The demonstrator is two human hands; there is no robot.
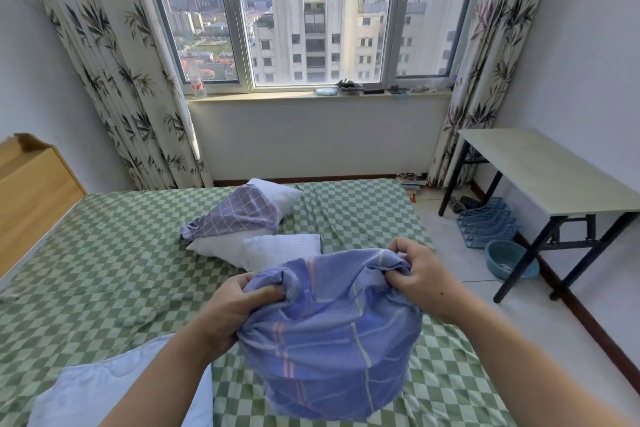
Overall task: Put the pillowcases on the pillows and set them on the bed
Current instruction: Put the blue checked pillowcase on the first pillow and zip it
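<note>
Head view, both hands gripping blue pillowcase, over bed

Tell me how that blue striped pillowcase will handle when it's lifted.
Probably floppy: the blue striped pillowcase bunches and sags between the left hand and right hand. Likely light, since pinched edges carry it. Its folds suggest it won't hold shape.

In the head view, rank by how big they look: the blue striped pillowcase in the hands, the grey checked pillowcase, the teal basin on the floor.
1. Blue striped pillowcase, largest, though it is nearest the camera.
2. Grey checked pillowcase.
3. Teal basin, smallest, partly hidden behind a table leg.
</note>
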